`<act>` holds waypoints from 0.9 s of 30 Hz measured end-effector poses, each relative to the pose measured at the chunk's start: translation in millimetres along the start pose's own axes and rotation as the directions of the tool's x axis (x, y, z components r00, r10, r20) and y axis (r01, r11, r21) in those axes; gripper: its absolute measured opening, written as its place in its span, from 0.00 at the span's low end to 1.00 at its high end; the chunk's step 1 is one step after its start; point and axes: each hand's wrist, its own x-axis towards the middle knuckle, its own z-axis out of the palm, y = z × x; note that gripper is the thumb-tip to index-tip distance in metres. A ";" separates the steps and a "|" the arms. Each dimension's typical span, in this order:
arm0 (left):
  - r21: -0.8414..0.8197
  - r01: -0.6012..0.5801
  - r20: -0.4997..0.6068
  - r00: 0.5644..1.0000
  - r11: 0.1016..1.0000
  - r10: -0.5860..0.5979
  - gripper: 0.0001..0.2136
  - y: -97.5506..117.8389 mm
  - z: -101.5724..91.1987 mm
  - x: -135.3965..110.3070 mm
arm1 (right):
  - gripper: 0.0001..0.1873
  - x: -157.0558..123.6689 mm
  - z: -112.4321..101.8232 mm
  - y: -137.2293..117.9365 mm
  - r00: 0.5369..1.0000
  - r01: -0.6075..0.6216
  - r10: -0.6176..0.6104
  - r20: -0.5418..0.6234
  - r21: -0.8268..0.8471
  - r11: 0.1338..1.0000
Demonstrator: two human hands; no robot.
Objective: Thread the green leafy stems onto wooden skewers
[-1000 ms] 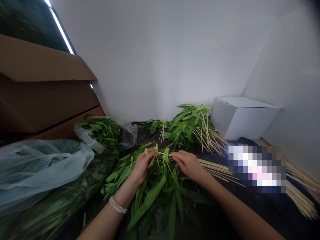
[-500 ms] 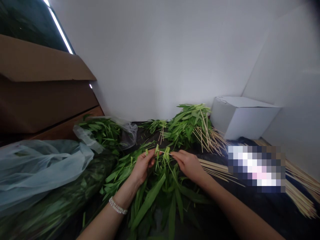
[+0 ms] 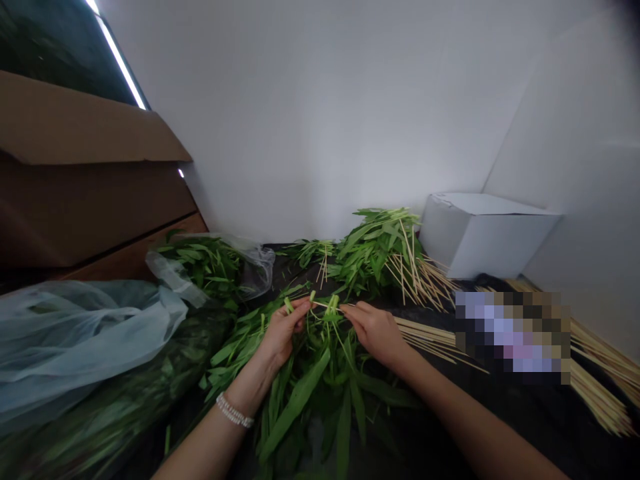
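Observation:
A thin wooden skewer lies level between my two hands. My right hand is closed on its right part. Several pale green stems cross the skewer beside the right fingertips, with long leaves hanging below. My left hand, with a white beaded bracelet on its wrist, pinches a leafy green stem at the skewer's left part. Another cut stem end pokes up by the left thumb. The fingers hide the exact hold. Loose leafy greens lie left of my left hand.
Behind stand a heap of greens on skewers and a smaller bunch. Loose skewers lie to the right, near a white box. Bagged greens, a clear plastic bag and a cardboard box are at left.
My left hand has shifted slightly left, and the stem at its fingertips has moved left along the skewer, away from the stems near my right hand. My right hand has barely moved.

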 end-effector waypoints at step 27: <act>0.027 0.033 0.066 0.997 0.999 -0.035 0.15 -0.3 1.3 -2.5 | 0.18 -2.6 12.6 -0.3 0.997 0.069 -0.065 -0.041 0.100 0.993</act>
